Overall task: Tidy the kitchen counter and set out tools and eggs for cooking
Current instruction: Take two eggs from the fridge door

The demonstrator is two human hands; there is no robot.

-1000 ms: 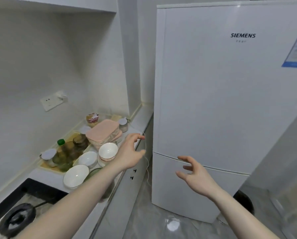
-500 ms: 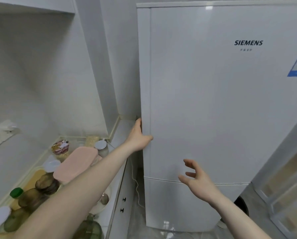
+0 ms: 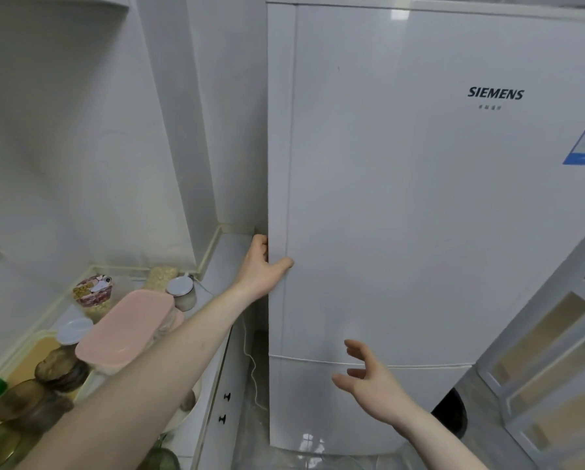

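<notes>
R hand nearest, fingers loosely apart, holding nothing, just in front of fridge by the door seam; L hand farther, fingers curled round upper door's left edge, beside the surface.

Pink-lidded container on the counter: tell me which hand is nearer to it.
Left. The left hand grips the fridge door's edge just beyond the pink-lidded container; the right hand hovers farther right.

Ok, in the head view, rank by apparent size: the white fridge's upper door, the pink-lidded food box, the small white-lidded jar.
1. White fridge's upper door, largest.
2. Pink-lidded food box.
3. Small white-lidded jar, smallest, though it sits farther from the camera than the box.
</notes>
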